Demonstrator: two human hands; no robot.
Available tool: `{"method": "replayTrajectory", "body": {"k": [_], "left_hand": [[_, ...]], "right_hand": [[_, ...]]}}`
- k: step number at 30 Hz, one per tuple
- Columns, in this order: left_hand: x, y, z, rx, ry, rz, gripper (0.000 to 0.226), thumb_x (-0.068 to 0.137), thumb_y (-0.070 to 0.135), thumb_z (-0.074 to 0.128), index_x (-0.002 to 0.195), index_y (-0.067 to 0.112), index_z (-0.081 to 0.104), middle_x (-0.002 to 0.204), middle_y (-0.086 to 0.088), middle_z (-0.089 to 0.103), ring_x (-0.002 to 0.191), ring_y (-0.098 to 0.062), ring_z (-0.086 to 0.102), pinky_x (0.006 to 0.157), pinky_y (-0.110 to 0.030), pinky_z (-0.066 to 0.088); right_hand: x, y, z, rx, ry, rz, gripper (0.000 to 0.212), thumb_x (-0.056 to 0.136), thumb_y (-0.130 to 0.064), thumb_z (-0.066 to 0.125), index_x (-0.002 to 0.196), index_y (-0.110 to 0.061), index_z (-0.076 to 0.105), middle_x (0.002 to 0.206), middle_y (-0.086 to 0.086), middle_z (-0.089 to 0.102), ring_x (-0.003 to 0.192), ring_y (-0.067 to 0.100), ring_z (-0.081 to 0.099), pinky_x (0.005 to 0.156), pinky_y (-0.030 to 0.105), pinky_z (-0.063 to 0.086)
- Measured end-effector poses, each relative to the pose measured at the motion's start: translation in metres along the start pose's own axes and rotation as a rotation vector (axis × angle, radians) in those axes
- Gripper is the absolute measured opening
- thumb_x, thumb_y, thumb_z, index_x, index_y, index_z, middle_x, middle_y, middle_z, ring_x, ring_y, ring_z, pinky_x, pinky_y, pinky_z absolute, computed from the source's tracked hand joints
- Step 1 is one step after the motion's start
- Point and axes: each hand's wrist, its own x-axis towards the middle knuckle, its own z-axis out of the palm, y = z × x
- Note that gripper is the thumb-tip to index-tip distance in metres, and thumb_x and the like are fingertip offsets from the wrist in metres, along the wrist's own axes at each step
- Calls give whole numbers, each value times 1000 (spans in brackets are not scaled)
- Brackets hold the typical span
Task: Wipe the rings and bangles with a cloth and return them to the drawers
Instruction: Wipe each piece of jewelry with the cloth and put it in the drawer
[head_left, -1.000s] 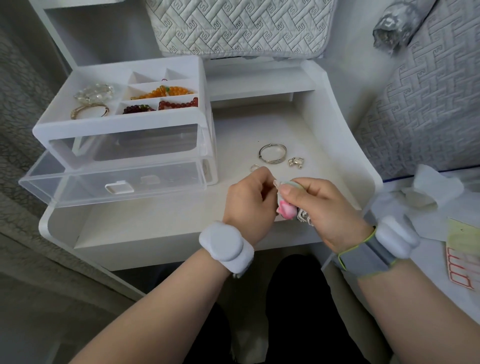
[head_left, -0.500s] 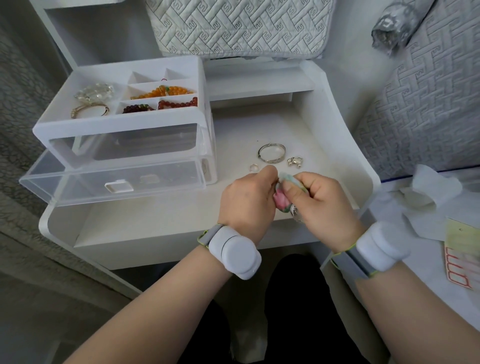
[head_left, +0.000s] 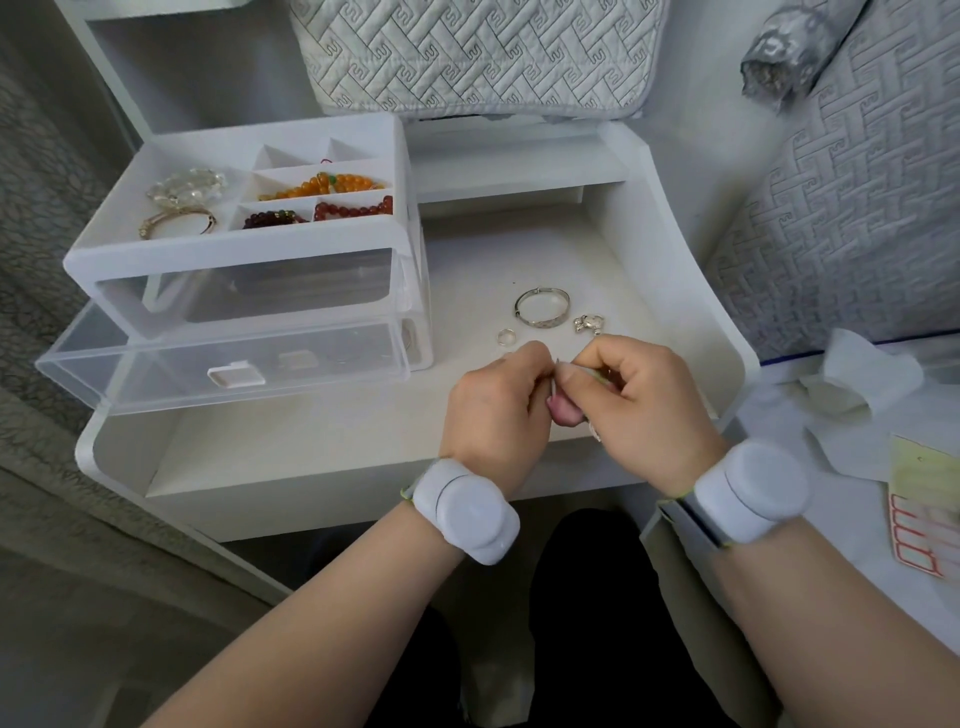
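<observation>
**Wiping partway, nothing yet returned.** Our left hand (head_left: 496, 410) and right hand (head_left: 639, 410) both pinch the pink cloth (head_left: 563, 410) above the desk (head_left: 311, 441) front; any piece inside is hidden.
We judge the bangle (head_left: 542, 307), ring (head_left: 506, 336) and silver trinket (head_left: 588, 323), loose just beyond, remain; the lower drawer (head_left: 223, 364) stands open at left across bare desktop, and the raised rim is close at right.

Left hand (head_left: 493, 410) and right hand (head_left: 641, 405) together, fingers curled, fingertips pinching, forearms converging
</observation>
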Motion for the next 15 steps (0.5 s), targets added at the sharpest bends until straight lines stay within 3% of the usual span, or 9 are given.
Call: {"method": "replayTrajectory", "body": {"k": [3, 6, 15], "left_hand": [[1, 0, 2, -220, -24, -176, 16, 82, 6, 55, 68, 13, 52, 51, -6, 54, 52, -27, 54, 49, -36, 47], [4, 4, 2, -412, -53, -345, 26, 82, 1, 57, 64, 17, 51, 50, -4, 57, 46, -16, 56, 48, -28, 47], [9, 16, 8, -804, -64, -682, 22, 88, 1, 57, 67, 5, 52, 43, -3, 57, 35, -13, 51, 39, -21, 44]], "right_hand": [[-3, 1, 6, -17, 46, -38, 22, 83, -25, 57, 68, -10, 61, 62, 5, 66, 62, 18, 63, 63, 36, 52], [-6, 2, 9, 3, 117, -70, 19, 84, -27, 57, 75, -11, 64, 67, 5, 66, 66, 22, 63, 64, 41, 52], [-15, -5, 12, 86, 277, -50, 13, 85, -25, 61, 83, -15, 69, 72, -1, 68, 69, 11, 61, 62, 27, 51]]}}
